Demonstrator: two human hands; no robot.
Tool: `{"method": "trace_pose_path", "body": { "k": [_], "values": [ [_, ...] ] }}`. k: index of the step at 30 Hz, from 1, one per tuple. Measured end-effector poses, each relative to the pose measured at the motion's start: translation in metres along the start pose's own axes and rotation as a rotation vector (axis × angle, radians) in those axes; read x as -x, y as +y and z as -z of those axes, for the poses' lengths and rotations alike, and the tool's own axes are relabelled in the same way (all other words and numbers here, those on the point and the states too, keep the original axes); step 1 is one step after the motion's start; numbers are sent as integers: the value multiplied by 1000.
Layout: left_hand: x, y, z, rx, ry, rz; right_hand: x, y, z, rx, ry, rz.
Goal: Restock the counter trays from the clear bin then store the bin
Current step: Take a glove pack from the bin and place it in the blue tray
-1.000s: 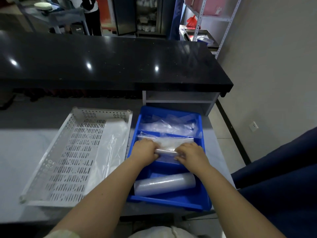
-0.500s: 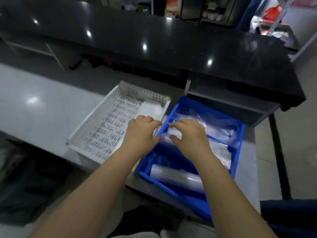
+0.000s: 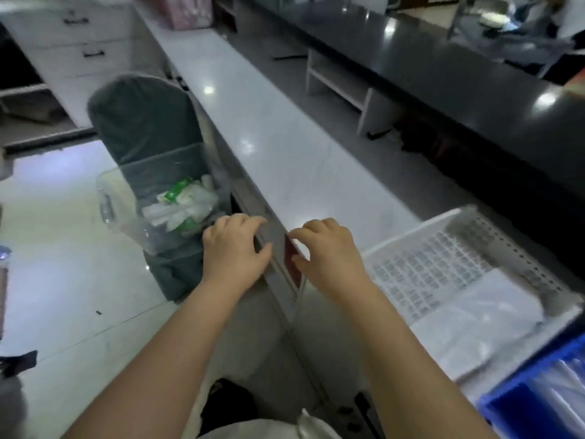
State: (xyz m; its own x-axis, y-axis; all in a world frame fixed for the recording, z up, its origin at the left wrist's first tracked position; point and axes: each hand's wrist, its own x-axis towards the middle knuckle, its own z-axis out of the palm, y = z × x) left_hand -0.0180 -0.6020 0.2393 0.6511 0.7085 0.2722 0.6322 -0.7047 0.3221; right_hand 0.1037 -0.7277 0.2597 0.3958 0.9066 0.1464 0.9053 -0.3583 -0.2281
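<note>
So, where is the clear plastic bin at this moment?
In the head view, the clear plastic bin sits left of centre on the grey covered chair, just beyond the left hand.

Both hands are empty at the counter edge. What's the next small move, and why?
Probably reach the left hand down into the clear bin on the grey chair and take a few white packets. Both it and the right hand hold nothing, the bin has stock in it, and the white tray has bare floor to fill.
</note>
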Motion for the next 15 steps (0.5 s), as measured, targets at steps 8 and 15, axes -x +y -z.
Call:
{"method": "trace_pose_path", "body": {
  "k": [8,15],
  "values": [
    [-84,-227,34,-99,-16,268,-193,-134,-76,-30,-86,200],
    [-155,-332,15,-16,-59,397,-319,-176,-127,-42,-207,255]
  ]
}}
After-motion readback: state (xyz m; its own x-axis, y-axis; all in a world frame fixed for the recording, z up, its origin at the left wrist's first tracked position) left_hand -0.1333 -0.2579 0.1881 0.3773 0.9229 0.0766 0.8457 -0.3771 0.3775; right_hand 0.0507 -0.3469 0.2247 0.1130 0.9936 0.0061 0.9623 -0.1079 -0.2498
